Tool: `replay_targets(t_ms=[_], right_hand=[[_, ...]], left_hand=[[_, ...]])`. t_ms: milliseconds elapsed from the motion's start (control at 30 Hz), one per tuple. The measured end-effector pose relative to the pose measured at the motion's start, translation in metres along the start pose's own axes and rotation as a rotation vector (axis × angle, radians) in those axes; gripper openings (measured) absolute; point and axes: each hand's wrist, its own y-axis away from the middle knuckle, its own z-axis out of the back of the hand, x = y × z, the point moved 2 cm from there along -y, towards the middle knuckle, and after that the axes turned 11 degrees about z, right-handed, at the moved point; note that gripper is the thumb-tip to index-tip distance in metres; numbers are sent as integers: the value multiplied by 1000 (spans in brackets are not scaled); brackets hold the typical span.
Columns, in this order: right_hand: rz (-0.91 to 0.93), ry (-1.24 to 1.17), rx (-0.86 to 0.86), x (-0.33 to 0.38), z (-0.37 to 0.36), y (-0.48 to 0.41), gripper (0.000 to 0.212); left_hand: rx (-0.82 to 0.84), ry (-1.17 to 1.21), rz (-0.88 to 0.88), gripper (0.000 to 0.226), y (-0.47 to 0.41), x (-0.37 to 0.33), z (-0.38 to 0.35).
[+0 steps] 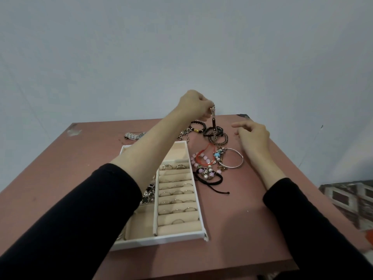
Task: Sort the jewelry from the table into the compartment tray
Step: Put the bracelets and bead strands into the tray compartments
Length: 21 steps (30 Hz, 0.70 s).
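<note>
My left hand is raised above the far side of the table, pinching the top end of a dark bracelet with a metal chain that hangs straight down, its lower end among a pile of dark bracelets. To its right, my right hand hovers with fingers loosely apart, holding nothing. The white compartment tray lies under my left forearm; several rings sit in its beige ring rolls. Loose bead bracelets, a silver bangle and a black cord bracelet lie right of the tray.
A metal watch lies at the table's far left. A black-and-white flower piece sits in a left tray compartment. The reddish table ends near my body; a wall rises behind, and a patterned object is off the right edge.
</note>
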Motion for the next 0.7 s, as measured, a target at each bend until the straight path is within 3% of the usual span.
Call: replay_targets(t_ms=[133,433,567,700], right_hand=[[-4,10,30,2,-2,1,34],[78,21,132,10,-6,6,27],[172,-125,308,32,-10,15,36],[172,-207,285,46,-17,27,44]], left_hand=[[5,157,-39,23,8,-19,13],[-72,231,-176,26,33,-54,45],[-83,273,-193,23,49,-57,58],[-62,235,-191,19,68,-52,69]])
